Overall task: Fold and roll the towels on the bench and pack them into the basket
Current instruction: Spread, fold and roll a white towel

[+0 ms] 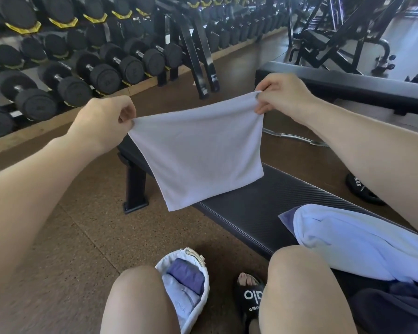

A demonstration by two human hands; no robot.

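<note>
Head view: both forearms reach forward, raised above the bench (263,213). The left hand (104,119) pinches the white towel's (198,155) upper left corner between thumb and curled fingers; the right hand (280,97) pinches its upper right corner likewise. The towel hangs stretched between them over the bench's far end. More towels (362,244) lie heaped at the bench's near right edge. The basket (193,300) sits on the floor between the knees, holding a purple towel (186,276).

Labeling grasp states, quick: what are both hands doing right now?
Left hand: pinches the white towel's top left corner.
Right hand: pinches its top right corner.
The towel hangs above the bench.
</note>
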